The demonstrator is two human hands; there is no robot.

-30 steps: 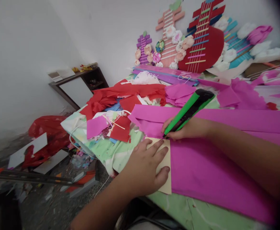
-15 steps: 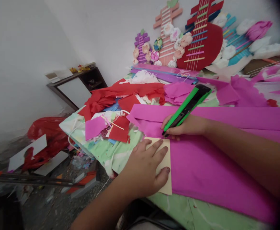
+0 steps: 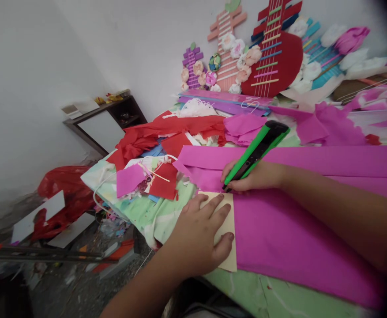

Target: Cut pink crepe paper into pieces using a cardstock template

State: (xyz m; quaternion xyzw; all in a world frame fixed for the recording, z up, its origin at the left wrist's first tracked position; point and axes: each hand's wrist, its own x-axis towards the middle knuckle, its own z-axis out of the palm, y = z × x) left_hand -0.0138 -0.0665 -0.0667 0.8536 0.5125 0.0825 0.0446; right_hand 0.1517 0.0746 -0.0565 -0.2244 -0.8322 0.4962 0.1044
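From the wearer's head, a single camera is looking forward and down over a cloth-covered table [image 3: 246, 285], viewing the left hand [image 3: 201, 234] and right hand [image 3: 246, 176] from close above. The lens is facing across a magenta sheet [image 3: 306, 243] toward a pale wall [image 3: 130, 44] farther back, while its wide view is also reaching past the table's edge to a cabinet [image 3: 100, 130] and the littered floor [image 3: 67, 287] at frame left.

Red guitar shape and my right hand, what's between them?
In the head view: coloured strips, pink scraps, then the large pink sheet, with the green-and-black tool in your right hand slanting over.
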